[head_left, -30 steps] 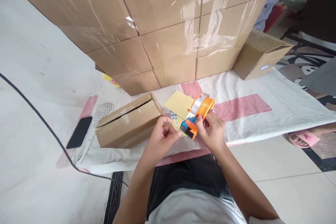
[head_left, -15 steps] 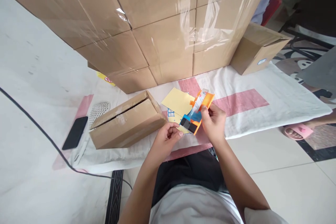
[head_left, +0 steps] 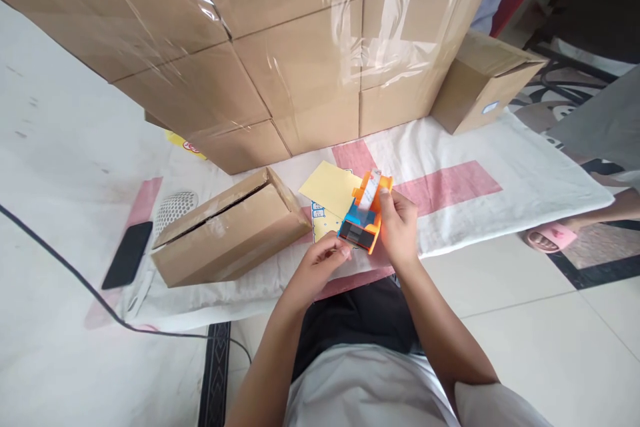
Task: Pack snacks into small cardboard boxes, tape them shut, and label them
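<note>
My right hand (head_left: 400,223) is closed round the side of an orange and blue tape dispenser (head_left: 373,219), thumb on top. A roll of clear tape (head_left: 369,189) with printed marks sits in its far end; a dark strip lies across the near end. My left hand (head_left: 323,260) is at that near end, thumb and index finger pinched together by the dispenser's edge. Whatever may be between these fingertips is too small to make out. Below and left of the dispenser lie a plain yellow card (head_left: 327,187) and a yellow printed sheet (head_left: 324,221), partly covered.
A closed carton (head_left: 230,230) lies left of my hands, near a black phone (head_left: 127,255) and a cable (head_left: 75,273). A film-wrapped stack of cartons (head_left: 300,73) rises behind. Another carton (head_left: 483,83) stands right on the cloth-covered table (head_left: 540,180). A person's pink slipper (head_left: 553,238) shows at right.
The view has shifted slightly. My right hand has tilted the dispenser a little, so more of its blue inside shows. My left fingers stay pinched at its near end.
</note>
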A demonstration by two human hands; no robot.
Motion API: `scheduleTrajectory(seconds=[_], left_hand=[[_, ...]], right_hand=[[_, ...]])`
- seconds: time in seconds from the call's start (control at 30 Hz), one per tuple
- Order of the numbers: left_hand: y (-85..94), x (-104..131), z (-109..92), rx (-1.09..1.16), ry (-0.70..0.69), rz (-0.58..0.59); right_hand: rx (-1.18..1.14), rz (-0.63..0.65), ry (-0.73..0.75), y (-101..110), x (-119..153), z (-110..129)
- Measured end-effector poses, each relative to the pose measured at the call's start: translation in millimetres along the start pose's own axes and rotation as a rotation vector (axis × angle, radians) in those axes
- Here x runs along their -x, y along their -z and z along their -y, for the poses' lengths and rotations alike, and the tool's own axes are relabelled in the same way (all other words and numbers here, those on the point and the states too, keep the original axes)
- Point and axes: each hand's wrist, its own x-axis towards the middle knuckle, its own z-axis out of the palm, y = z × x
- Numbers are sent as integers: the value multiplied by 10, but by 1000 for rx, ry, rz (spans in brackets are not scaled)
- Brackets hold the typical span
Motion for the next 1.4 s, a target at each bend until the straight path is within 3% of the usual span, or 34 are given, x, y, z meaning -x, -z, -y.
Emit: scheduleTrajectory(seconds=[0.2, 0.3, 0.4, 0.47, 0.6, 0.67, 0.8, 0.9, 0.97, 1.07, 1.1, 1.17, 1.23, 1.3, 1.4], left_hand=[[-72, -21, 62, -6, -181, -68], [-115, -32, 31, -127, -251, -141], [-142, -27, 15, -184, -282, -152], [-133, -15, 5, -128, -310, -155], [-86, 8, -21, -58, -281, -180], [-82, 22, -17, -24, -219, -177], [-124, 66, 31, 39, -121, -209], [-132, 108, 61, 63, -90, -240], [-108, 137, 67, 63, -88, -263], [-53, 182, 57, 35, -83, -294], [-37, 197, 50, 20, -82, -299], [-14, 224, 34, -6, -86, -298], [2, 247, 21, -12, -105, -287], [22, 266, 20, 14, -118, -271], [96, 299, 41, 143, -86, -213]], right_hand=[[-228, 48, -251, -106, 61, -59], [-355, 120, -356, -132, 88, 26], [-389, 182, -360, -30, 73, 143], [-298, 127, -279, 112, -24, 190], [42, -248, 83, 362, -548, 117], [217, -354, 218, 370, -921, 1], [497, -232, 145, 184, -1559, -255], [522, -132, 93, 101, -1731, -316], [506, -80, 86, 136, -1624, -243], [469, 81, 166, 228, -1116, 25], [433, 190, 224, 241, -886, 139], [305, 560, 322, 220, -425, 366], [237, 791, 370, 144, -72, 549], [234, 896, 424, 45, 109, 661], [332, 964, 543, -102, 112, 750]])
